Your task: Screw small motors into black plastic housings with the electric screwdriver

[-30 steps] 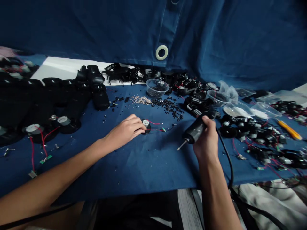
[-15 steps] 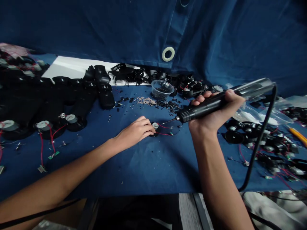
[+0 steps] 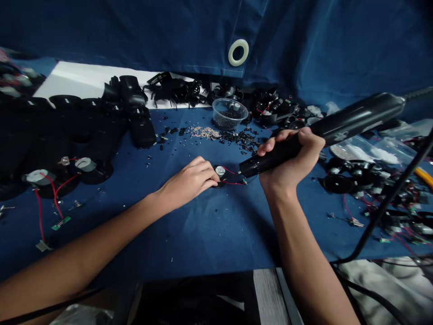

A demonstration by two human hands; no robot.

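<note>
On the blue-covered table point(image 3: 209, 225) lies a small black round part point(image 3: 220, 174) with a silver motor on top and thin red wires running off to its right. The left hand point(image 3: 189, 180) comes in from the left of this part, fingers curled and their tips clamped on its near edge, probably to pin it flat so that it cannot slide or turn. The right hand point(image 3: 291, 158), just right of the part, is closed in a full fist around a black electric screwdriver point(image 3: 341, 124). It grips low on the barrel, likely for a steadier aim, with the nose slanting down toward the part. The bit itself is too dark to make out. The screwdriver's cord point(image 3: 389, 198) loops down, well to the right of the part.

Behind the part are a heap of small silver screws point(image 3: 204, 132) and a clear cup point(image 3: 230, 113), seemingly kept within easy reach. Far left of the part sit similar motors point(image 3: 86, 164) with red wires, and more black pieces crowd its far right.
</note>
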